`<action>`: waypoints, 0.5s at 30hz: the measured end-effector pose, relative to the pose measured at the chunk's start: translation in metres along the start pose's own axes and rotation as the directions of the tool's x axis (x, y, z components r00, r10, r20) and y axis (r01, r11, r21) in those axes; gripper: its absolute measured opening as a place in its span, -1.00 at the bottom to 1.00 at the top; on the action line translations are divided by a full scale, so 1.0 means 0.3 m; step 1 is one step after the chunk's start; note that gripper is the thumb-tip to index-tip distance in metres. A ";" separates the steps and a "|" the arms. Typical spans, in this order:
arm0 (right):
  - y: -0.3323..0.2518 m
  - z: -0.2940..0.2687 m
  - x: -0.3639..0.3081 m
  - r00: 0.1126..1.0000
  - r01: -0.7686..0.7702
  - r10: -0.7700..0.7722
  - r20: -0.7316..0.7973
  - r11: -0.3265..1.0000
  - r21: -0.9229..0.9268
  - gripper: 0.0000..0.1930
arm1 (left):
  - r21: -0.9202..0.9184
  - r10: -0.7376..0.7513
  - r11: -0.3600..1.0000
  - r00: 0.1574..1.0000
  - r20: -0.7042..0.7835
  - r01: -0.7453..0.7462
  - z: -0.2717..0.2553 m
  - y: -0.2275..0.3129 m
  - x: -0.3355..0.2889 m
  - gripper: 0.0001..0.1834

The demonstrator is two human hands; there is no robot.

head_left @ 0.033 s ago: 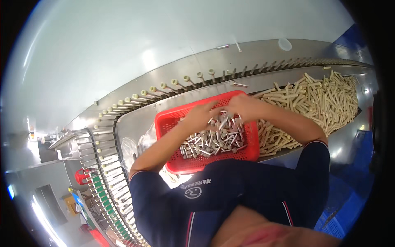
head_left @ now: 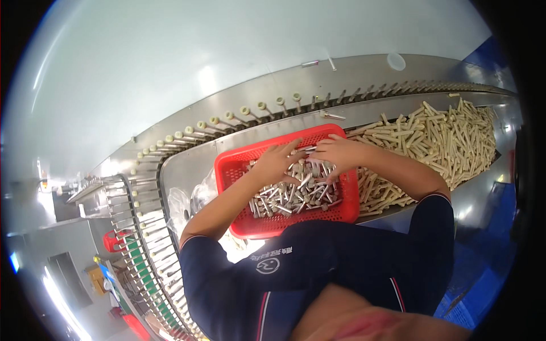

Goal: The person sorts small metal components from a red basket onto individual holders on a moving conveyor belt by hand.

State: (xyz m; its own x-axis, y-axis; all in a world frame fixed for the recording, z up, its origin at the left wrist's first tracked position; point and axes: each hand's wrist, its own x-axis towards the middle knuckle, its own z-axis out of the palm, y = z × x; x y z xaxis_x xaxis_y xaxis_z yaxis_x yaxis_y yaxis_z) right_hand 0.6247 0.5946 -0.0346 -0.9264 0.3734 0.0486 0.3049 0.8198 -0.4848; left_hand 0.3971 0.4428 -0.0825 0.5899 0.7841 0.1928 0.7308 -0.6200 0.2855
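A red perforated plastic basket (head_left: pixel 230 229) is in front of me, partly filled with loose silver metal pins with greyish heads (head_left: pixel 293 196). Over the left part of the pile is my left hand (head_left: pixel 277 163), fingers apart and fingertips at the pins. My right hand (head_left: pixel 334 154) reaches in across the far right rim, its fingers spread on the pins. Neither hand shows anything gripped, though pins under the fingers are partly hidden.
Behind the basket, a curved track of upright metal pins (head_left: pixel 245 111) runs, several topped with pale rings. A heap of beige sticks (head_left: pixel 432 136) lies right of the basket. Clear plastic bags (head_left: pixel 181 204) lie at left. One metal pin (head_left: pixel 333 116) rests beyond the basket.
My right hand, blurred earlier, has come down a little and its fingers have spread over the pins. The left hand's fingers have spread out too.
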 end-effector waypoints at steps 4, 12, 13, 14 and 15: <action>0.009 0.129 0.104 0.971 0.054 -0.092 -0.220 0.983 -0.173 -0.47 | 0.165 -0.138 0.973 0.978 -0.157 0.164 -0.130 -0.202 0.070 -0.32; 0.190 0.052 0.301 0.998 -0.040 0.055 0.038 0.948 -0.316 -0.68 | 0.135 -0.223 0.966 0.975 -0.001 0.222 -0.051 -0.375 0.237 -0.80; 0.148 -0.009 0.273 0.988 -0.098 0.087 -0.131 0.992 -0.081 -0.72 | 0.164 -0.254 0.955 0.967 0.019 0.248 -0.090 -0.337 0.250 -0.80; 0.100 -0.076 0.246 0.945 -0.114 0.158 -0.287 0.980 0.165 -0.76 | 0.167 -0.248 0.956 0.969 0.015 0.242 -0.175 -0.305 0.270 -0.80; 0.038 -0.162 0.197 0.941 -0.133 0.177 -0.289 0.977 0.167 -0.76 | -0.014 -0.236 0.972 0.963 -0.130 0.236 -0.264 -0.259 0.298 -0.80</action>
State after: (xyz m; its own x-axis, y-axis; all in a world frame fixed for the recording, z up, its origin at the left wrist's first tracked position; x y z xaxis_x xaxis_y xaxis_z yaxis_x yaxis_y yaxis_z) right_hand 0.5842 0.6471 0.0052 -0.7537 0.6220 0.2124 0.3841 0.6791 -0.6256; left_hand 0.3659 0.5633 -0.0132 0.3509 0.9050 0.2406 0.8447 -0.4168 0.3357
